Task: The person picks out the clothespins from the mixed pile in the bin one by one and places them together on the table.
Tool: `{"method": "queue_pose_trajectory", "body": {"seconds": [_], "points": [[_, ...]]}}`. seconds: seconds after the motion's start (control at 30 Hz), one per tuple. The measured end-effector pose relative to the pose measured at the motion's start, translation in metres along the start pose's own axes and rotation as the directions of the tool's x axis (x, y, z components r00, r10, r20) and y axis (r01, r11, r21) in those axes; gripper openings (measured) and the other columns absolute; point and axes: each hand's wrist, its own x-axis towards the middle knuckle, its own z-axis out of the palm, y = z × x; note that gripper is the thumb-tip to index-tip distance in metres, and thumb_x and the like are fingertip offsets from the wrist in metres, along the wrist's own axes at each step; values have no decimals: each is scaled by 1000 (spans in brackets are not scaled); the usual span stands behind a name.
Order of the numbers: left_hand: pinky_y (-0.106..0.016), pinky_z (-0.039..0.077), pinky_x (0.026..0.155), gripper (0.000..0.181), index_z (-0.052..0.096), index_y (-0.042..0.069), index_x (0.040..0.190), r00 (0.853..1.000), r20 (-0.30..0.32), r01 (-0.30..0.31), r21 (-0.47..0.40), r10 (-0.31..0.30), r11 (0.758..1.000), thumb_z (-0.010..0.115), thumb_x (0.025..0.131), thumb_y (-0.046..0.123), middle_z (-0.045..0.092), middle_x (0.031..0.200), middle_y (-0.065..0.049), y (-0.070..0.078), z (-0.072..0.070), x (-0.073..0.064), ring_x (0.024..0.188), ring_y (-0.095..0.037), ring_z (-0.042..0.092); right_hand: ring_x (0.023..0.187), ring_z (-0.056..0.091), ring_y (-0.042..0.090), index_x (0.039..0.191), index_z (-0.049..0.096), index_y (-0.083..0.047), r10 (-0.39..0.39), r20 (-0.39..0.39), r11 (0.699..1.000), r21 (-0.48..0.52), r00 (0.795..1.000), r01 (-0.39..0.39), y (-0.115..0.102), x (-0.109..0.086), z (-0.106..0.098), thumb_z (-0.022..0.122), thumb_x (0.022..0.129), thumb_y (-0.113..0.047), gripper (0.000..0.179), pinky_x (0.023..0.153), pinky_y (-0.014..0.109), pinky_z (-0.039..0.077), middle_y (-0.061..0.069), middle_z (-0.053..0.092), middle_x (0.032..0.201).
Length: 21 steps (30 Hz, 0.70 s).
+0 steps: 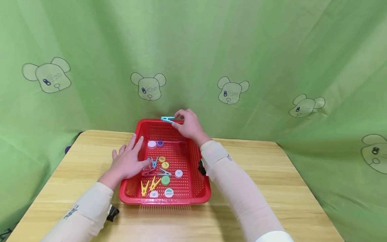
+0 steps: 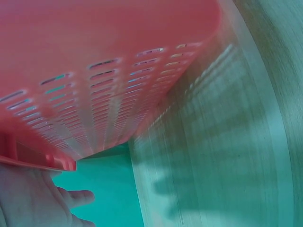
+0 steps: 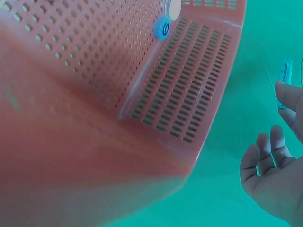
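My right hand [image 1: 189, 125] pinches a light blue clothespin [image 1: 167, 119] by one end, over the far rim of the red plastic basket [image 1: 158, 201]. In the right wrist view the same clothespin [image 3: 285, 75] shows beyond the basket wall, between thumb and finger. Spread across the basket's left rim lies my left hand [image 1: 128, 162], its fingers extended and its thumb reaching inward over the basket. Near that thumb are a blue clothespin [image 1: 154, 162], a red one [image 1: 148, 172] and a grey one [image 1: 164, 172]. Two yellow clothespins [image 1: 144, 188] lie closer to the front.
Round bottle caps lie scattered on the basket floor, among them a green cap [image 1: 165, 180], a purple cap [image 1: 160, 144] and a white cap [image 1: 178, 173]. The basket stands on a wooden table [image 1: 257, 171]. Behind it hangs a green curtain [image 1: 193, 50] with bear drawings.
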Motion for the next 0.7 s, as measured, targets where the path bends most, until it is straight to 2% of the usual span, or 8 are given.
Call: {"method": "queue_pose_trajectory", "body": {"seconds": [0.17, 0.37, 0.7], "points": [[-78, -6, 103, 100, 12, 15, 162, 1000, 2, 1, -6, -1, 1000, 66, 88, 54, -7, 166, -13, 0, -1, 1, 140, -61, 10, 102, 52, 21, 111, 66, -16, 15, -36, 1000, 17, 999, -15, 4, -1, -10, 76, 91, -27, 25, 85, 36, 48, 4, 54, 108], [-78, -5, 103, 100, 11, 15, 162, 1000, 12, 5, 4, -5, 1000, 66, 88, 53, -8, 166, -13, 2, -2, 0, 139, -61, 11, 104, 53, 24, 114, 66, -11, 36, -66, 999, 32, 997, -34, 15, -4, -20, 76, 90, -25, 29, 85, 39, 48, 10, 56, 112], [-78, -5, 103, 102, 11, 15, 162, 1000, 18, 0, 8, 0, 1000, 64, 87, 60, -6, 166, -14, 1, -1, -1, 139, -61, 12, 109, 53, 28, 116, 65, -9, 117, -104, 992, 60, 988, -111, 34, -11, -31, 77, 90, -26, 33, 86, 41, 49, 11, 55, 116]]}}
